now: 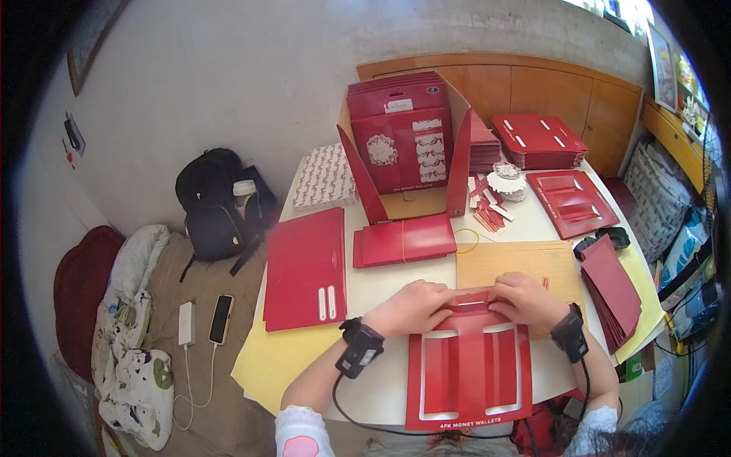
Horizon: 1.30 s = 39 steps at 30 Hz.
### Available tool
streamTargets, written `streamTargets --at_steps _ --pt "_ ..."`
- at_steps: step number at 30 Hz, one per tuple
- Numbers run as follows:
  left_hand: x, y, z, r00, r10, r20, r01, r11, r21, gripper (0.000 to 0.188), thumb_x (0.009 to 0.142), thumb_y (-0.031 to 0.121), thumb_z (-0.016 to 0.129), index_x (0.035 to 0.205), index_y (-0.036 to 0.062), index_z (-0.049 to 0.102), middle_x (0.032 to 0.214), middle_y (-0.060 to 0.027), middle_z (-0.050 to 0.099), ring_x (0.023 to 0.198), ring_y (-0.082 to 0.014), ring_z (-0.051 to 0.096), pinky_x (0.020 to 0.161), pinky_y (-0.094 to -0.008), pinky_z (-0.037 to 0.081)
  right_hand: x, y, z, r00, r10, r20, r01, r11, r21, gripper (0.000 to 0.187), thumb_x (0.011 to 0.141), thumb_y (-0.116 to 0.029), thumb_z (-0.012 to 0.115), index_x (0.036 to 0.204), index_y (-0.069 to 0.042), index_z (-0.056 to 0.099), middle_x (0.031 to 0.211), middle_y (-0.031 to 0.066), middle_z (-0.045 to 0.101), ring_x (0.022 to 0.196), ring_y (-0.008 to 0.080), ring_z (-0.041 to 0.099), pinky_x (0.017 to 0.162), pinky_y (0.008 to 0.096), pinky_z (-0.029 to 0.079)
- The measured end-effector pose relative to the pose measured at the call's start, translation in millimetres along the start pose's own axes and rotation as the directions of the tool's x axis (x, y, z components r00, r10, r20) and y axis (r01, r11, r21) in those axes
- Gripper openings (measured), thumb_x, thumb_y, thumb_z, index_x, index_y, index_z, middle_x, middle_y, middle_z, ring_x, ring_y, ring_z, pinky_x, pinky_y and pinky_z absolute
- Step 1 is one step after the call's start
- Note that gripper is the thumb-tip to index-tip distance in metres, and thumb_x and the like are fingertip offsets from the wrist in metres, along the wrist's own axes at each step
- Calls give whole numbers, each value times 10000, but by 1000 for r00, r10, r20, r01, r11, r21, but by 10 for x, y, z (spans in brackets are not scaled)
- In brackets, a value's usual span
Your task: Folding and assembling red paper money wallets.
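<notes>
In front of me, a red cardboard pack [470, 373] with two long cut-out windows lies at the near edge of the table, its printed end toward me. Red strips show through both windows. My left hand [417, 306] is closed on the left side of its narrow top flap, and my right hand [524, 302] pinches the right side of that flap. A slot shows in the flap between my fingers. Both fingertips are partly hidden. Under the far end of the pack lies a tan cardboard sheet [510, 263]. Each wrist wears a black strapped device with a cable.
Beyond stand an open display box [354, 171] of red packs and a banded red bundle [403, 242]. Red sheets [304, 263] lie left; dark red envelopes [609, 293] and a windowed red card [572, 204] lie right. White round tags [506, 183] sit behind. A backpack [217, 206] rests left.
</notes>
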<state>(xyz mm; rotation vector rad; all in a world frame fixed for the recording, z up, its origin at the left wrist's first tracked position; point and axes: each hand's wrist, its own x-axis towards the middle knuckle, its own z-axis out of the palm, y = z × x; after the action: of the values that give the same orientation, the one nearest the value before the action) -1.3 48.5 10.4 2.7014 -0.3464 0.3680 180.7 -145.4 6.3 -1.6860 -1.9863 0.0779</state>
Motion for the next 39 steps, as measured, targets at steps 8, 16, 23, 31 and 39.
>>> streamTargets --at_steps 8,16,23,31,39 --pt "-87 -89 -213 955 -198 220 236 958 -164 157 788 88 669 834 -3 551 767 -162 601 717 -315 594 640 -383 457 -114 21 -227 961 224 160 -253 948 194 135 797 -97 684 868 -36 586 860 114 588 884 293 569 780 372 463" --pt "-95 -146 -165 967 -145 211 191 958 -213 180 782 64 663 777 1 495 720 -129 516 646 -287 515 591 -376 414 -119 26 -244 959 230 164 -262 941 214 138 800 -79 675 847 -24 557 857 125 578 857 303 571 763 374 462" --pt "-69 -117 -172 966 -125 228 183 949 -255 128 762 11 604 762 -4 477 712 -132 498 640 -290 501 592 -377 405 -145 5 -191 983 143 116 -157 981 117 152 792 -65 650 806 -16 506 830 147 553 817 338 562 721 389 459" --pt "-63 -46 -177 982 -64 180 98 977 -191 115 748 21 573 724 5 461 736 -150 503 731 -333 517 665 -407 423 -171 -90 -171 996 57 61 -50 992 -118 138 814 -112 625 829 -37 510 860 133 560 825 311 573 735 394 463" --pt "-111 -9 -238 969 -150 197 176 976 -125 83 772 42 585 785 5 512 780 -155 542 772 -331 552 693 -400 452 -186 -72 -176 996 77 45 -72 993 -88 142 804 -120 648 847 -44 536 860 125 573 845 310 588 749 383 471"
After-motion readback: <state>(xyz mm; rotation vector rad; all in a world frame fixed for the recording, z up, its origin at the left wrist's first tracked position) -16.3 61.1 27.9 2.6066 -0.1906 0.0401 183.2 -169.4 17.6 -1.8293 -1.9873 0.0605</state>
